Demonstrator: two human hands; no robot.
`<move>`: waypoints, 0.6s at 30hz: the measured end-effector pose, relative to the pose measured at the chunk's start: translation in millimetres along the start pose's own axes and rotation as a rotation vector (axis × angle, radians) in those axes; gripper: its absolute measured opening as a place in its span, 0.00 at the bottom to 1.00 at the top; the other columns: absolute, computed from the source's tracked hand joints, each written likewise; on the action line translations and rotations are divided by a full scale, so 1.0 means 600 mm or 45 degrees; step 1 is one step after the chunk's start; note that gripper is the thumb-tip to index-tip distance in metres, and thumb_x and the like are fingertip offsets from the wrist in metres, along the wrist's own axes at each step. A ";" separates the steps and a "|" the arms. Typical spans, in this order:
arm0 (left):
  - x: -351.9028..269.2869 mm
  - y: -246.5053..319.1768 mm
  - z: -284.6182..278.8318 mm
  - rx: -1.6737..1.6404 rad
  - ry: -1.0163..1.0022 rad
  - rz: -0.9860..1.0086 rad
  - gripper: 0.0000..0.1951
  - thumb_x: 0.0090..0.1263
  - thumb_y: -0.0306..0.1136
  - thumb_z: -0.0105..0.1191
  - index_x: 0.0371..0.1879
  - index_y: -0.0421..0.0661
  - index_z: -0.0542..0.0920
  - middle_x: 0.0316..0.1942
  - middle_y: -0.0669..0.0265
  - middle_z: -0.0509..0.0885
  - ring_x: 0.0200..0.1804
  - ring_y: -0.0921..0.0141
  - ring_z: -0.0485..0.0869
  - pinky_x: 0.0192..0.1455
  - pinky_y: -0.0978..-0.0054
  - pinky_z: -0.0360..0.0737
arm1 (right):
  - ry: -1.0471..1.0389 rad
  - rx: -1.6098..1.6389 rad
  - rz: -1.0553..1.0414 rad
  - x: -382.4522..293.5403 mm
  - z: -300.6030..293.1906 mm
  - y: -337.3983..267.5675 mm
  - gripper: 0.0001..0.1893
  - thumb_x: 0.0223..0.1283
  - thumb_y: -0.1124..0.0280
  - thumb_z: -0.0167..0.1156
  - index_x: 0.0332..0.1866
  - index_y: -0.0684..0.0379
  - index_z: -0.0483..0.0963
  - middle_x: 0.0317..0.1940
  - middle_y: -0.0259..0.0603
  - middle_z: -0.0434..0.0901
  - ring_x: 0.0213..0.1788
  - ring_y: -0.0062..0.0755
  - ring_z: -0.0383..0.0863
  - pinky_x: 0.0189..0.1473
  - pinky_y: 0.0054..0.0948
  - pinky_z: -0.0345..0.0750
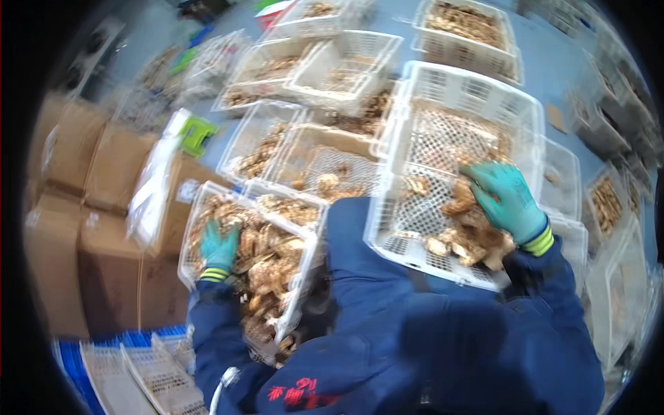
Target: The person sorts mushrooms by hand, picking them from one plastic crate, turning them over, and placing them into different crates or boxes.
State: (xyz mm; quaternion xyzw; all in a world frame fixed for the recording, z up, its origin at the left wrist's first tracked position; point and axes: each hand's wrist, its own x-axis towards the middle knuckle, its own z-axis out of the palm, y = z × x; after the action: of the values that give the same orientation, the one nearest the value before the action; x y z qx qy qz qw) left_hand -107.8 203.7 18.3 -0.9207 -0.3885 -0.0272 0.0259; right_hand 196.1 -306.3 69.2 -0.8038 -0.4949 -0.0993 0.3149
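Observation:
My left hand (219, 246), in a teal glove with a yellow-striped cuff, rests fingers apart on brown mushrooms (272, 270) heaped in a white plastic crate (188, 249). To the right, my right hand (511, 199) wears a matching glove and reaches over a larger white crate (529, 111) with a mesh bottom. Its palm and fingers lie against a clump of mushrooms (474, 233) near that crate's front corner. Blur hides whether its fingers grip a piece. A few loose mushrooms (415, 184) are scattered on the mesh farther left.
More white crates holding mushrooms (464, 26) stand ahead on the blue floor (384, 13). Cardboard boxes (111, 228) are stacked at left, with a green plastic object (197, 136) beside them. Other crates (604, 202) line the right side. White slatted trays (161, 376) lie lower left.

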 end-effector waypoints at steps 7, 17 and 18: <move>-0.021 -0.090 0.123 -0.241 -0.271 0.077 0.41 0.65 0.43 0.55 0.72 0.39 0.49 0.73 0.45 0.49 0.74 0.53 0.50 0.74 0.65 0.49 | 0.555 -0.492 0.633 -0.204 -0.146 0.151 0.13 0.59 0.71 0.56 0.49 0.55 0.78 0.40 0.49 0.81 0.41 0.47 0.80 0.42 0.35 0.76; 0.048 -0.022 -0.045 -0.237 -0.023 0.607 0.24 0.75 0.35 0.44 0.67 0.38 0.63 0.67 0.57 0.66 0.68 0.66 0.64 0.70 0.70 0.59 | -0.183 -0.710 2.219 -0.756 -0.075 0.182 0.22 0.61 0.52 0.47 0.55 0.51 0.72 0.51 0.52 0.77 0.52 0.58 0.75 0.54 0.48 0.72; 0.047 0.102 -0.058 -0.510 -0.130 0.607 0.23 0.76 0.34 0.43 0.67 0.38 0.63 0.68 0.56 0.65 0.69 0.66 0.63 0.70 0.70 0.59 | -0.087 -0.584 2.430 -0.852 -0.040 0.182 0.22 0.61 0.52 0.47 0.55 0.51 0.72 0.51 0.53 0.77 0.53 0.58 0.75 0.55 0.47 0.72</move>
State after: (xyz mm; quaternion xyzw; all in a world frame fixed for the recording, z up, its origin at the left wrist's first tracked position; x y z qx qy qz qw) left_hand -45.5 178.5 53.6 -0.9727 -0.1496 -0.0501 -0.1701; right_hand 42.8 -729.4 -197.6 -0.9104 0.3848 0.1263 0.0847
